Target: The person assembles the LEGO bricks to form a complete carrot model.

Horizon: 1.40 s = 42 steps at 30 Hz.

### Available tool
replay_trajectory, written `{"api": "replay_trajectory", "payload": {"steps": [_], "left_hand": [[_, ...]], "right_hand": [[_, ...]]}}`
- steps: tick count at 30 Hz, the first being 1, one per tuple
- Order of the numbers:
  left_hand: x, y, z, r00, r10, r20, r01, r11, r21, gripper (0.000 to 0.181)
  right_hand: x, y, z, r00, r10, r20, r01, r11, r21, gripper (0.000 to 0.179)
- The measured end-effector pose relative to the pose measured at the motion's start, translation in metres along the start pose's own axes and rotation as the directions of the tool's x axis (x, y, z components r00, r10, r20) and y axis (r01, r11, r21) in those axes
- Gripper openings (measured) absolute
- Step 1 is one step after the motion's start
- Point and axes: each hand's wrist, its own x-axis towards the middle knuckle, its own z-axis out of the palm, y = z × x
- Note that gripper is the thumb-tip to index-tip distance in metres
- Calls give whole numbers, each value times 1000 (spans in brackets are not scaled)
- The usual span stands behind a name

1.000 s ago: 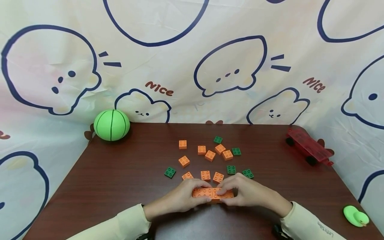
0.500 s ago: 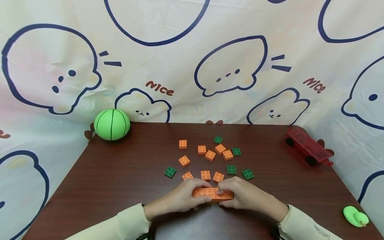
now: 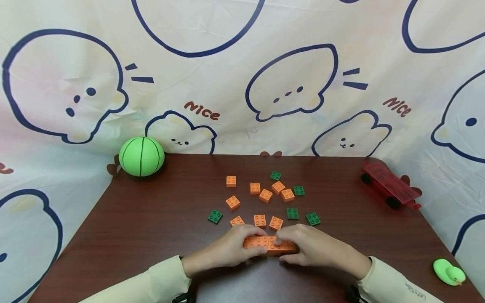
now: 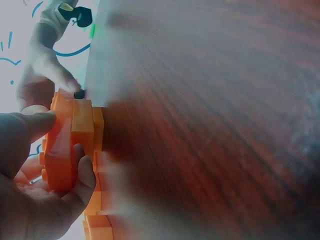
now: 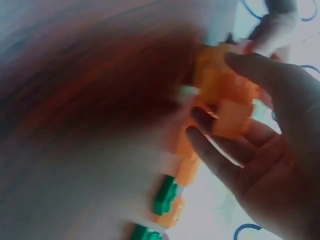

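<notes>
Stacked orange toy building bricks [image 3: 256, 242] form a short bar near the front middle of the table. My left hand [image 3: 236, 247] pinches the bar's left end, thumb on the near side and fingers on the far side. In the left wrist view a lower orange layer [image 4: 83, 122] shows under the upper brick [image 4: 60, 157]. My right hand [image 3: 316, 246] spans the right end loosely, with its index finger over the studs and its thumb just off the near side. The right wrist view shows its lower fingers [image 5: 215, 155] fairly straight beside the bricks, blurred.
Several loose orange bricks [image 3: 233, 203] and green bricks [image 3: 215, 216] lie beyond my hands on the brown table [image 3: 163, 219]. A green ball [image 3: 142, 156] sits at the back left, a red toy skateboard [image 3: 390, 184] at the back right, a green toy duck [image 3: 449, 272] at the front right.
My right hand shifts slightly left, then back right, and its thumb and fingers loosen around the bar's right end. The left hand and the bar stay in place.
</notes>
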Motion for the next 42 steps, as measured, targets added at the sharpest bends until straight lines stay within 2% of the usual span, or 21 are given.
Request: {"api": "replay_trajectory", "payload": {"steps": [3, 6, 10, 14, 19, 24, 31, 35, 38, 40, 42], "left_hand": [[-1, 0, -1, 1000, -2, -4, 2, 1000, 1, 26], [-1, -1, -2, 1000, -2, -4, 2, 1000, -7, 27], [-1, 0, -3, 1000, -23, 6, 23, 999, -29, 27], [-1, 2, -3, 999, -36, 12, 36, 999, -19, 29], [-4, 3, -8, 999, -37, 4, 37, 996, 78, 33], [-9, 1, -16, 999, -30, -20, 34, 982, 186, 32], [-11, 0, -23, 999, -33, -26, 38, 980, 194, 32], [-9, -1, -28, 1000, -5, -31, 11, 977, 211, 31], [-6, -2, -37, 997, 21, -70, -4, 972, 236, 26], [-5, -2, -47, 995, 11, -99, 18, 960, 278, 30], [-6, -3, -56, 992, -30, -122, 71, 936, 344, 34]], "right_hand": [[2, -3, -4, 999, 7, 35, -6, 999, -39, 22], [5, -4, -4, 999, -22, 29, 24, 997, -67, 30], [6, -3, -1, 998, -56, 10, 57, 996, -71, 25], [6, -1, -2, 999, -46, 23, 47, 998, -48, 20], [6, 0, -6, 996, -12, 83, 16, 999, -45, 24], [8, 1, -6, 995, 6, 96, 0, 998, -63, 30], [14, 0, -3, 995, 70, 66, -66, 995, -72, 24], [14, -1, -2, 995, 87, 45, -83, 993, -82, 23], [13, -1, -2, 996, 91, 26, -88, 992, -85, 24], [12, -1, -2, 996, 92, 18, -90, 993, -80, 24], [13, -1, -1, 996, 92, 14, -91, 993, -76, 25]]}}
